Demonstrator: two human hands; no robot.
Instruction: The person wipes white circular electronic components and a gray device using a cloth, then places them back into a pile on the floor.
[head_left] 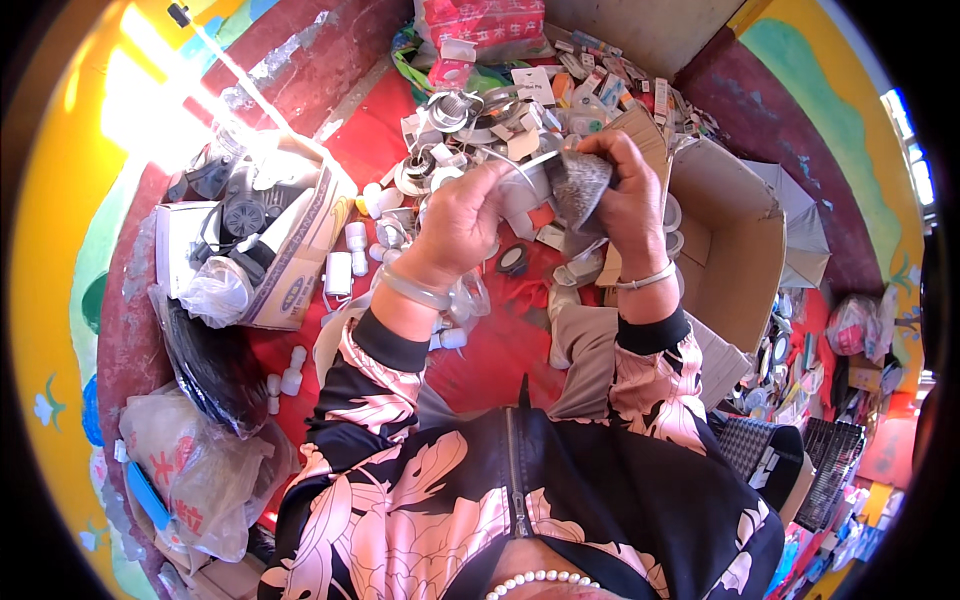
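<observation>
My right hand point(635, 195) is wrapped round a grey, rough-looking cone-shaped piece point(580, 185), held up over the heap. Beside it, my left hand point(465, 225) is closed, its thumb and finger pinched by a thin white strip point(530, 165) that reaches toward the grey piece. Whether the strip is joined to that piece, I cannot tell. Under and behind my hands lies a heap of metal and white round lamp fittings point(450, 110), mixed with small boxes. A small black round part point(512, 260) rests on the red cloth point(480, 355) below the hands.
On the left stands a cardboard box point(300, 255) of dark parts, with white plastic fittings point(340, 272) near it. An open carton point(740, 240) is close by my right forearm. Plastic bags point(190, 460) lie at lower left; small packages point(670, 105) are piled at the back.
</observation>
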